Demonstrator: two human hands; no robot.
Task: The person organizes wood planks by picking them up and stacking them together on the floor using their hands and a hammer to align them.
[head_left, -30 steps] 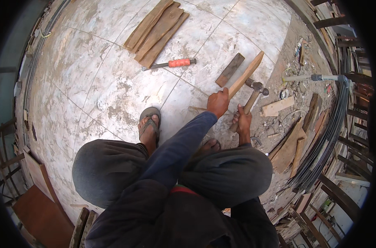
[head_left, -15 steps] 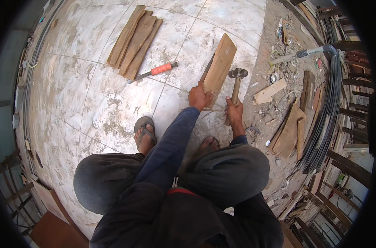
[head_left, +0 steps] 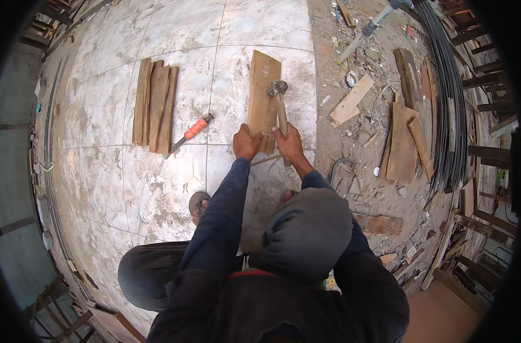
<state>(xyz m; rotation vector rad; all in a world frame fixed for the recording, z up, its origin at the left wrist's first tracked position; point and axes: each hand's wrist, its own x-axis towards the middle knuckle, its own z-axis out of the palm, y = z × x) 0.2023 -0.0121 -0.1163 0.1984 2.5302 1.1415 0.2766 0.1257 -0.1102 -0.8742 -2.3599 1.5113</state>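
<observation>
My left hand (head_left: 248, 143) grips the near left edge of a brown wooden board (head_left: 265, 86), its thumb lying across the top face. Beside it, my right hand (head_left: 289, 143) is wrapped round the wooden handle of a hammer (head_left: 278, 88). The hammer's dark metal head points away from me and overlaps the board's right edge; whether it touches the wood I cannot tell. A thin strip (head_left: 266, 160) lies on the floor by the board's near end. To the left lies a chisel (head_left: 196, 128) with an orange-red grip and a dark blade.
Several brown planks (head_left: 155, 106) lie side by side at the left on the stained tile floor (head_left: 174, 34). Rubble and wood offcuts (head_left: 352, 100) cover the ground at the right, with a grey pipe (head_left: 368, 28) and a bundle of dark rods (head_left: 448, 114) beyond.
My view has turned, shifting the floor items. The board now shows its broad face more, and the hammer head has come over its right edge. Both hands keep their holds.
</observation>
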